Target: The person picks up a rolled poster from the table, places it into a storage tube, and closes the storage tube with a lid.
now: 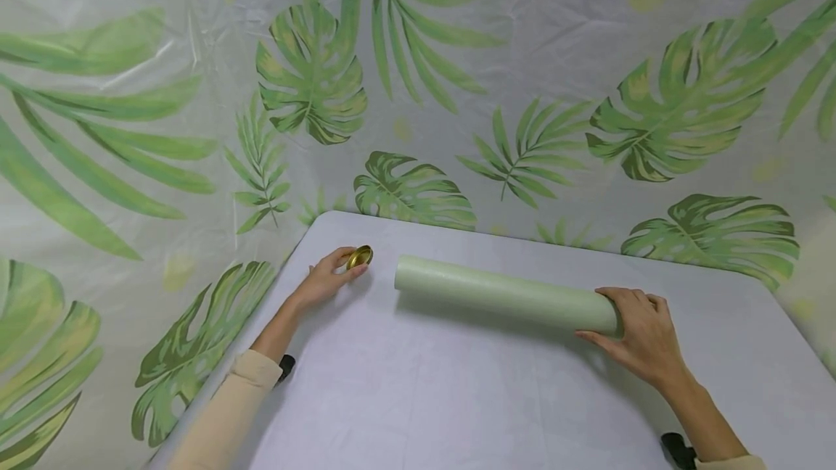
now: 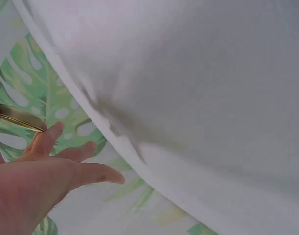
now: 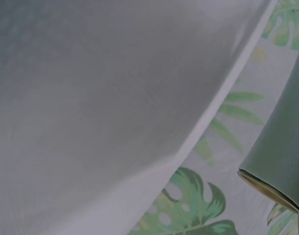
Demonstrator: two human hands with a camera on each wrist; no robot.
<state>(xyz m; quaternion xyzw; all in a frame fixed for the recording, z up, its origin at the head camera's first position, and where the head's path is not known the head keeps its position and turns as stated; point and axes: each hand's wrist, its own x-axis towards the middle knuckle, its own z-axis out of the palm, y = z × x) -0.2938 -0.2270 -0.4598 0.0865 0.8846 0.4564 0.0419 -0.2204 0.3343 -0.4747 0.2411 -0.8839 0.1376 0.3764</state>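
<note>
My left hand pinches a small round gold lid between thumb and fingers at the far left of the table. In the left wrist view the gold lid shows edge-on, and the other fingers stretch away from it. A long pale green tube lies sideways in the head view, its left end a short gap from the lid. Around its right end my right hand grips it, thumb below and fingers over the top. The right wrist view shows the green tube with a gold-coloured rim at its lower end.
A white cloth-covered table stretches beneath both hands, and the tube casts a shadow on it. Behind and to the left hangs a leaf-printed curtain. A black strap piece shows at my left wrist and another at the right.
</note>
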